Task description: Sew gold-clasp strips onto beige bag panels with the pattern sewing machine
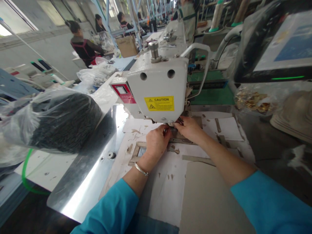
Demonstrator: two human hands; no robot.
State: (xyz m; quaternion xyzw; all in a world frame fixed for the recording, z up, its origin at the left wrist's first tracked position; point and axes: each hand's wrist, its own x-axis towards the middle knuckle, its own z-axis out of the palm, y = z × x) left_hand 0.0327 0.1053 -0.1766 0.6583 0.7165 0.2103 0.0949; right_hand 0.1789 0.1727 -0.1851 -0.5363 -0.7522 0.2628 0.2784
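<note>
Both hands work under the head of a white sewing machine, close to its needle area. My left hand, with a silver bangle at the wrist, is closed, thumb and fingers pinched together. Whatever sits in that pinch is too small to name. My right hand reaches in from the other side, its fingers curled at a small dark piece beneath the machine head; the fingertips are partly hidden. Below the hands lies a white work surface with scattered brown scraps. A flat beige sheet rests under my right forearm.
At the left stands a clear plastic bag full of dark pieces. A control screen rises at the right, above a bag of gold-coloured metal parts. A co-worker sits at the back left.
</note>
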